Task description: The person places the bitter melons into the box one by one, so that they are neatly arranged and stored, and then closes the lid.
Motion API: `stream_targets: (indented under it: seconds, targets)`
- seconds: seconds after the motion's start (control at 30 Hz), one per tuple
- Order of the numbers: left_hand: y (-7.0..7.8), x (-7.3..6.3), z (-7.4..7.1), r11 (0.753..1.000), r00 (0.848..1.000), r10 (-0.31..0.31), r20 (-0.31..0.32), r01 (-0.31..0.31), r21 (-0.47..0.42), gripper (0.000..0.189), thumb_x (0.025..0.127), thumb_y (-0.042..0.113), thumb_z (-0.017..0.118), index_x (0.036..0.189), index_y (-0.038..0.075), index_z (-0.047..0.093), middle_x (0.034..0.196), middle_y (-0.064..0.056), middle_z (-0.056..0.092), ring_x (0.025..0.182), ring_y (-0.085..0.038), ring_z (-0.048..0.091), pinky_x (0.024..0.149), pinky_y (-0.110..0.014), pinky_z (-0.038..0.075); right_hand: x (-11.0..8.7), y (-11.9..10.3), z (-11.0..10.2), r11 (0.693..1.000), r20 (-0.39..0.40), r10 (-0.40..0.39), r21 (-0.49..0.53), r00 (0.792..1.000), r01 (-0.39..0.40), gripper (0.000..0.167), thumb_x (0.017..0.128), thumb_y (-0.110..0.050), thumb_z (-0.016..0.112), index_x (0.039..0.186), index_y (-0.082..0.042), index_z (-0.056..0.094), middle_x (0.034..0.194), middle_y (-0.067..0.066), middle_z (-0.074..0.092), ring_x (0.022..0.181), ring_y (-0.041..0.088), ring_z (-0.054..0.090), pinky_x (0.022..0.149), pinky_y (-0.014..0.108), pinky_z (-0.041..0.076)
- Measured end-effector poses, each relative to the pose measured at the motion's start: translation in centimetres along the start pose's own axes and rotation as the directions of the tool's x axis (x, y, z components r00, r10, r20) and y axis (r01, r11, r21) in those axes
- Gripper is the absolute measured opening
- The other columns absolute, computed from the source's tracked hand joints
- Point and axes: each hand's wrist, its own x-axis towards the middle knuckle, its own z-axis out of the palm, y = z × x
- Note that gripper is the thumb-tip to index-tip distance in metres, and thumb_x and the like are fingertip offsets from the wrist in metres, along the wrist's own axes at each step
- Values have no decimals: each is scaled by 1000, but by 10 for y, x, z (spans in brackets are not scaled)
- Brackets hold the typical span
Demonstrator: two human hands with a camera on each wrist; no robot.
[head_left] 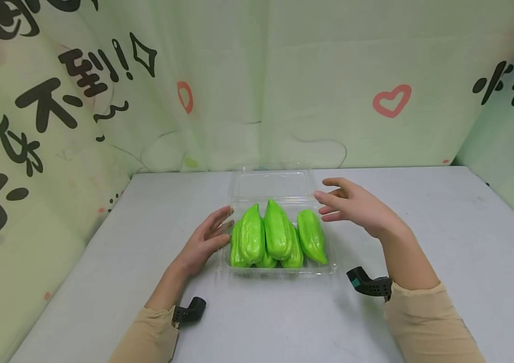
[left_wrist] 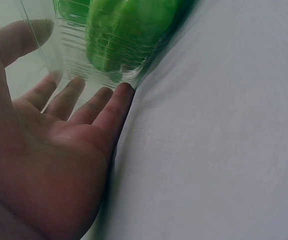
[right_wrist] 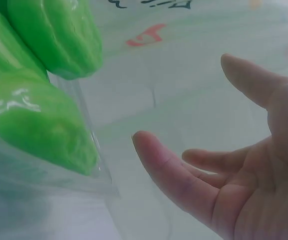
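Note:
A clear plastic clamshell box (head_left: 279,270) stands on the table with its lid (head_left: 272,185) tipped back behind it. Inside are several glossy green peppers (head_left: 278,234), some lying on top of others. My left hand (head_left: 202,244) is at the box's left side; its extended fingertips (left_wrist: 118,95) reach the ribbed clear wall (left_wrist: 71,45) in the left wrist view. To the right of the box, my right hand (head_left: 349,204) hovers with fingers spread and nothing in it. In the right wrist view, a gap separates its fingers (right_wrist: 176,182) from the peppers (right_wrist: 44,120).
The white table (head_left: 420,217) extends to both sides of the box. Pale green curtains (head_left: 302,75) with black lettering and red hearts hang behind it and at both sides. Black wrist devices (head_left: 189,311) are worn at the cuffs of the beige sleeves (head_left: 434,322).

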Motion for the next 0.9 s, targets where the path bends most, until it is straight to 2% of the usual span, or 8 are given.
stream_targets:
  seconds: [0.2,0.43,0.67,0.9]
  targets:
    - [0,-1,-1,1000,1000,-1,5,1,2,70,99,6,56,158,-2,21,164,-22,19,148,-42,22,114,-55,27,2,8,-8,999,1,3,35,1000,-3,84,102,-43,59,159,0,16,149,27,44,122,42,59,109,51,40]
    - [-1,0,-1,1000,1000,0,2,0,4,70,98,6,56,158,-2,21,164,-22,19,148,-42,23,114,-56,27,4,17,-16,999,-10,11,40,1000,-11,83,103,-43,58,159,1,15,150,26,43,124,42,57,103,44,47]
    - [-1,0,-1,1000,1000,-3,2,3,4,69,98,5,55,158,-2,21,164,-21,20,148,-42,23,114,-56,28,6,24,-22,999,-15,32,43,999,-31,83,103,-42,58,159,1,14,151,27,41,124,40,56,100,39,50]
    - [4,0,0,999,1000,-15,-17,16,47,68,99,2,52,159,2,21,164,-21,19,147,-42,25,113,-58,29,8,30,-24,998,-25,38,49,999,-37,79,104,-38,57,159,0,15,151,27,40,124,40,56,98,34,51]
